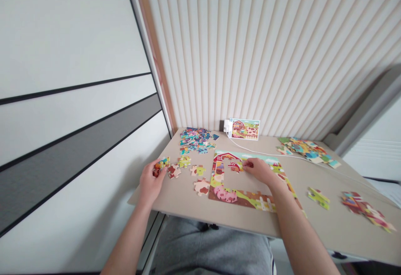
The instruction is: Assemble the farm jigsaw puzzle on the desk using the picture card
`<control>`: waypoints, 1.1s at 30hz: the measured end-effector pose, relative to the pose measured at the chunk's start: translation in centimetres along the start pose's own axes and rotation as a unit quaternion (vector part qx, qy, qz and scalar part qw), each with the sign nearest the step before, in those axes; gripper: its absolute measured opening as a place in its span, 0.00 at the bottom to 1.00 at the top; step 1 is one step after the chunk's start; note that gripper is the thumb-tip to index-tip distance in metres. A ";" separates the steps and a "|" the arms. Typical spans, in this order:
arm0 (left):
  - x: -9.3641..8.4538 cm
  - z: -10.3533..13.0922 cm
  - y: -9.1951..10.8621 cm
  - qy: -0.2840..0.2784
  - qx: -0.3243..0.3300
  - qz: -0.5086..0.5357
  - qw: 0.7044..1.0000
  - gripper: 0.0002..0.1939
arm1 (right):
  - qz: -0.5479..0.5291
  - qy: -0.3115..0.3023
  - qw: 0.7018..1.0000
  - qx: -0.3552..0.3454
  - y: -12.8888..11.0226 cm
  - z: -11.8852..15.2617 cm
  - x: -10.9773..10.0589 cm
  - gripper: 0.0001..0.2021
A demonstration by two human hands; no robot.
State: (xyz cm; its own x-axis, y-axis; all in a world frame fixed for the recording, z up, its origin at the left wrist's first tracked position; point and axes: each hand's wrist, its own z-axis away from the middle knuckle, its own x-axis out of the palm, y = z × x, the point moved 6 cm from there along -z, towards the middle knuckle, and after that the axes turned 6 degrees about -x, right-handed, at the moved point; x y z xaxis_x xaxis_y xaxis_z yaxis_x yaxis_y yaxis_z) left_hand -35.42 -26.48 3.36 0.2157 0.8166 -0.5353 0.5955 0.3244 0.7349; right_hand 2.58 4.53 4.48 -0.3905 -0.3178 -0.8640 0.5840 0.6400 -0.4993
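Observation:
My left hand (151, 183) is at the table's left side, its fingers curled around a few colourful puzzle pieces (162, 163). Just right of it lie loose pieces: a brown-patched piece (173, 171), a green piece (184, 161), a pale piece with green (197, 170) and a cow-patterned piece (202, 187). Over the partly assembled farm puzzle (224, 195), my right hand (259, 169) is closed in a pinch. Its fingertips meet the right end of a red barn-door piece (233, 165) inside the puzzle's border. The fingers partly hide that contact.
A reference picture (245, 129) leans at the back beside a white charger (227, 126), whose cable (260, 150) runs right across the table. Piles of blue pieces (197, 139) and mixed pieces (308, 149) lie behind. A green piece (318, 198) and joined red pieces (365, 209) lie right.

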 end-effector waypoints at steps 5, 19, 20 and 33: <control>0.2 0.0 -0.4 -0.007 -0.010 0.005 1.000 0.26 | 0.006 0.002 1.000 -0.004 0.1 0.0 0.0 0.08; 1.9 3.5 6.3 -0.311 0.172 0.037 0.934 0.24 | -0.001 0.005 1.000 0.000 -0.8 0.3 -0.4 0.07; 1.9 3.6 6.4 -0.317 0.177 0.034 0.931 0.24 | -0.002 0.004 1.000 0.001 -0.8 0.3 -0.4 0.07; 2.0 0.2 0.9 -0.047 0.077 -0.157 0.983 0.21 | -0.005 0.004 1.000 -0.002 -0.9 0.3 -0.4 0.08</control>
State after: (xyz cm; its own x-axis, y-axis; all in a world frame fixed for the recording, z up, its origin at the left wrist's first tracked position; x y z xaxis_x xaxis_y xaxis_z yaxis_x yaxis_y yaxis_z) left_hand -34.30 -24.69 2.84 0.0694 0.6376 -0.7672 0.7531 0.4709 0.4595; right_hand 2.43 3.89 5.21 -0.4014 -0.3186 -0.8587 0.5772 0.6399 -0.5073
